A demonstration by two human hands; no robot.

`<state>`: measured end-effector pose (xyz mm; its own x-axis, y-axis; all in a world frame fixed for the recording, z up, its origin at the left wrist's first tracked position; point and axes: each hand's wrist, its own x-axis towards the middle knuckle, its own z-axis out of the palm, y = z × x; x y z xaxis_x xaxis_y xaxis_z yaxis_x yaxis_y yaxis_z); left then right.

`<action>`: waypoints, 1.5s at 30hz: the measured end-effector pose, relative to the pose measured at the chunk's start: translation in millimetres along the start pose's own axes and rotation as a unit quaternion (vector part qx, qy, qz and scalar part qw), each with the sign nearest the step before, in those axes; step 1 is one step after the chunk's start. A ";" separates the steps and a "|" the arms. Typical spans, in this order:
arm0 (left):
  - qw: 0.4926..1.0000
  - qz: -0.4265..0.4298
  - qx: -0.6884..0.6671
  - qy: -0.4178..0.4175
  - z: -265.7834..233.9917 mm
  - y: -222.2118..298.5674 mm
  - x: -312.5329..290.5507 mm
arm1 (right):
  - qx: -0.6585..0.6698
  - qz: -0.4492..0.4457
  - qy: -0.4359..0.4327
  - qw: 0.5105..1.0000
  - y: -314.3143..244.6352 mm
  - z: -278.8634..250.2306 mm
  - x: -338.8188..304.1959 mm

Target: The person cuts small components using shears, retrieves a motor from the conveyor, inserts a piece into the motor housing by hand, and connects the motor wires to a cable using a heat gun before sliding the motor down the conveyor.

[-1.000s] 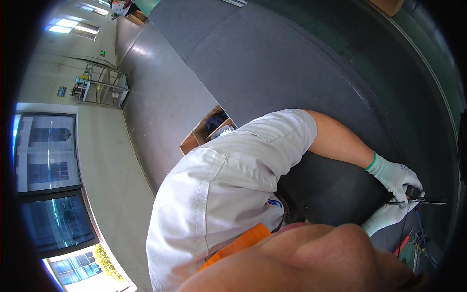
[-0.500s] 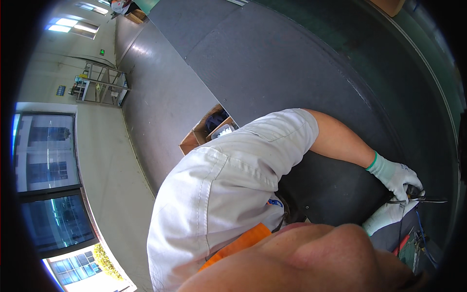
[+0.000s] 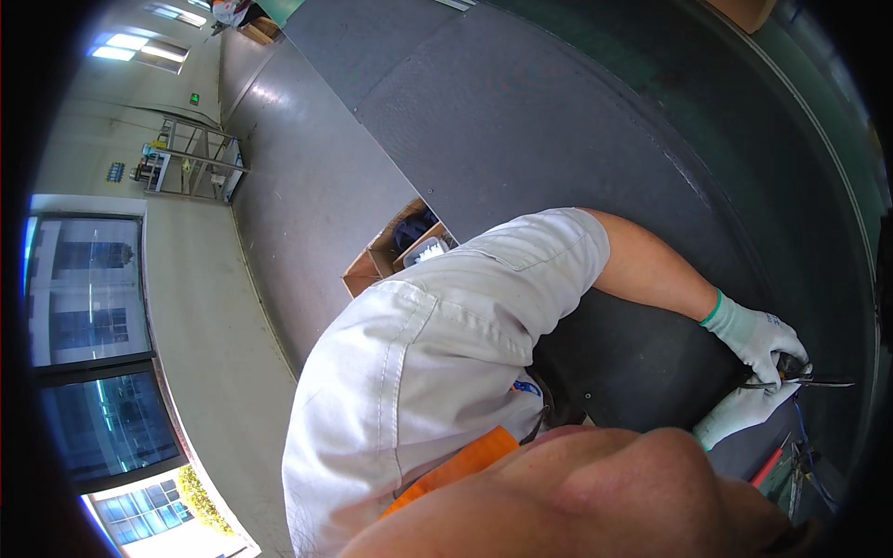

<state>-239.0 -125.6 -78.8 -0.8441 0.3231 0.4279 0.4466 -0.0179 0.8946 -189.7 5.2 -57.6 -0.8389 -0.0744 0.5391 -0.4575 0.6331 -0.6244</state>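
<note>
Dark bench (image 3: 521,139): small dark part (image 3: 791,365), just past 3 o'clock, seems light, stiff, best gripped by its sides; left hand (image 3: 761,340) clamps fingers on it, right hand's (image 3: 746,412) fingers I cannot tell.

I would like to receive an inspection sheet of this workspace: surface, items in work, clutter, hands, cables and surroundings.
Surface: dark grey tabletop, a seam visible.
Items in work: dark object and thin dark strip at the hands; exact kinds unclear.
Clutter: red handle and metal tools at lower right.
Hands: both gloved; left hand closed on the dark object, right hand close by, grip unclear.
Cables: blue wire near the tools.
Surroundings: metal cart, window, open brown box.
</note>
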 end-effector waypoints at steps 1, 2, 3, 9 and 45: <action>1.000 0.009 0.010 0.009 0.3 -0.9 -0.1 | 0.004 0.006 -0.002 1.000 -0.8 0.0 0.1; 1.000 0.009 0.010 0.009 0.2 -1.5 -0.1 | 0.004 0.006 -0.002 1.000 -1.0 0.6 0.2; 1.000 0.006 0.009 0.007 0.3 -1.0 -0.1 | 0.031 0.019 0.000 0.999 -0.7 1.1 0.1; 1.000 -0.010 0.003 -0.006 -0.7 1.9 -0.2 | 0.066 0.022 -0.003 0.998 6.0 1.4 0.3; 0.997 0.039 0.046 0.043 2.4 -6.3 1.2 | 0.128 0.024 0.007 0.991 6.1 6.7 2.0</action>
<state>-242.1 -122.8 -84.3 -0.8264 0.2414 0.5088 0.5339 0.0485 0.8442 -196.2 3.8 -64.1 -0.8584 -0.0358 0.5117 -0.4777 0.4191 -0.7721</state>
